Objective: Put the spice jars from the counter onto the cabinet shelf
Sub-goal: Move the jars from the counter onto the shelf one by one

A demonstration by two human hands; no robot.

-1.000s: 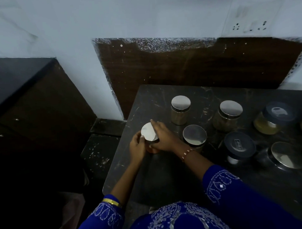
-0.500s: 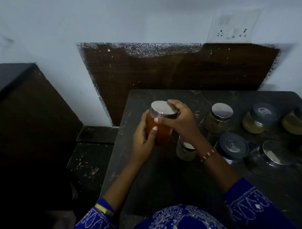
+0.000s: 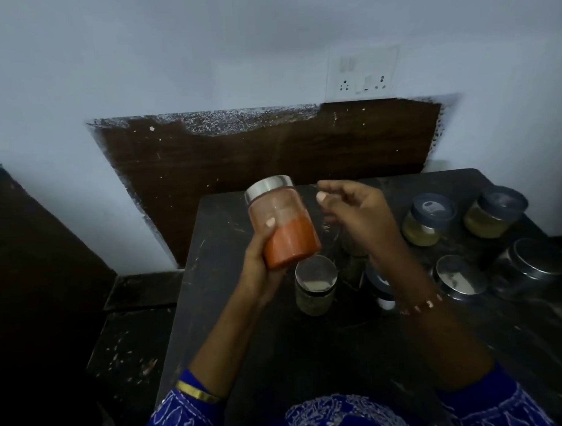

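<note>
My left hand (image 3: 259, 261) grips a clear jar of orange-red powder (image 3: 283, 225) with a steel lid, lifted above the dark counter (image 3: 218, 278) and tilted a little to the left. My right hand (image 3: 356, 210) hovers just right of the jar, fingers loosely curled and apart, holding nothing. On the counter below stands a steel-lidded jar (image 3: 315, 288). Further right are two dark-lidded jars of yellowish spice (image 3: 428, 220) (image 3: 493, 213) and two steel-lidded containers (image 3: 460, 278) (image 3: 533, 264). My right forearm partly hides another dark-lidded jar (image 3: 381, 289).
A dark wooden panel (image 3: 271, 155) backs the counter against a pale wall with a switch and socket plate (image 3: 362, 74). To the left a lower dark ledge (image 3: 139, 300) and a dark cabinet side (image 3: 36, 269) sit in shadow.
The orange-red jar has risen from the counter. My right hand has let go of its lid and drawn off to the right, leaving the jar in my left hand alone.
</note>
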